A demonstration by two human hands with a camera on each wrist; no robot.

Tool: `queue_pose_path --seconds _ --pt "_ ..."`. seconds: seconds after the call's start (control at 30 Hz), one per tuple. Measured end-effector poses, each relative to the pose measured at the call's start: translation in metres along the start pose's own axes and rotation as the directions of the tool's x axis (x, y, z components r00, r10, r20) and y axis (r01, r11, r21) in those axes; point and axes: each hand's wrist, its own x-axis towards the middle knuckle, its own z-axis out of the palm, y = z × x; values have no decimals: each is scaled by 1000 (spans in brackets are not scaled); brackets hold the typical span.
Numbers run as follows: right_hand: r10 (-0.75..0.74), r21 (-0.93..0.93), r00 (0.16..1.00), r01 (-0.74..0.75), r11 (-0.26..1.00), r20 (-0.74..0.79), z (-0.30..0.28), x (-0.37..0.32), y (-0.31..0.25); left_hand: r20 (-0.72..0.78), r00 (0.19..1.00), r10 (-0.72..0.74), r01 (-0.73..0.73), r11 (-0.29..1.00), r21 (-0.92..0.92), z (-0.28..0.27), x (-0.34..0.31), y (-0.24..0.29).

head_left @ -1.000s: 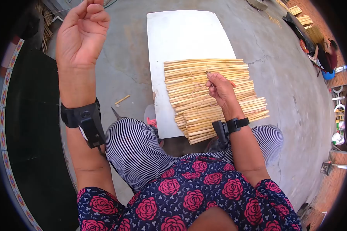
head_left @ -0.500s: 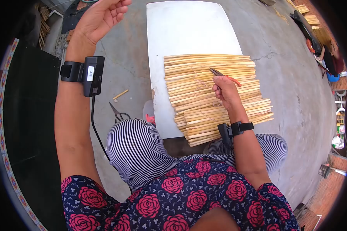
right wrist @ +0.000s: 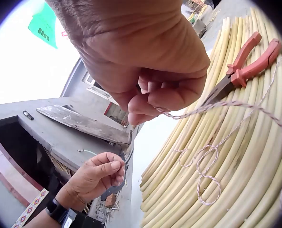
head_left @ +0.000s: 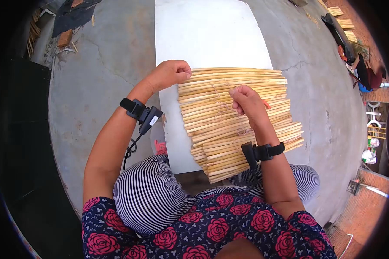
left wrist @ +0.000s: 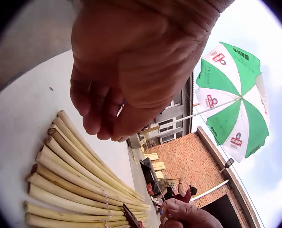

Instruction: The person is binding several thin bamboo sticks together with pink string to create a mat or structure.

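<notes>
In head view, R hand (head_left: 248,103), nearer, pinches the string (right wrist: 233,104), whose loose loops lie approx 9 o'clock from it atop sticks (head_left: 199,114) running roughly 9-to-3; L hand (head_left: 170,74), at 10 o'clock from R, has fingers bent, grip unclear.

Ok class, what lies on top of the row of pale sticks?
Red-handled pliers and loose twisted string lie on the sticks. In the head view, the right hand covers most of the pliers, leaving some handle showing.
</notes>
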Motion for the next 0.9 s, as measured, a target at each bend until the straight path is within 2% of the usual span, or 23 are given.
queue_pose_path --seconds 0.07,0.1,0.2,0.23,0.33,0.43,0.53,0.63,0.73,0.83,0.9 --pt "-10 -119 1000 6 993 -30 6 9 -8 -59 993 105 -90 973 211 28 8 2" --pt "6 -201 998 -17 979 -56 10 15 -7 -121 968 222 -164 915 367 40 11 -4" --pt "-37 -262 996 14 965 -82 19 29 13 -169 859 483 -298 741 602 57 16 -23" --pt "-58 -274 995 32 961 -87 19 32 19 -188 833 520 -315 726 612 62 16 -25" --pt "-78 -292 993 48 955 -92 23 43 27 -193 812 551 -331 706 627 62 15 -26" --pt "-119 -389 987 69 919 -106 30 44 26 -127 840 528 -327 677 659 56 13 -20" --pt "-303 -571 948 197 797 -96 35 42 31 -125 820 558 -352 665 658 54 18 -20" --pt "-306 -699 949 167 696 -79 35 38 28 -88 861 500 -330 683 652 53 23 -19" --pt "-358 -741 934 231 630 -13 37 27 26 -64 875 481 -318 667 674 54 23 -14" --pt "-352 -753 936 232 616 0 40 25 26 -42 888 459 -299 643 705 56 25 -10" --pt "-312 -728 950 205 654 -13 36 24 24 -62 891 450 -279 650 707 58 23 -10"
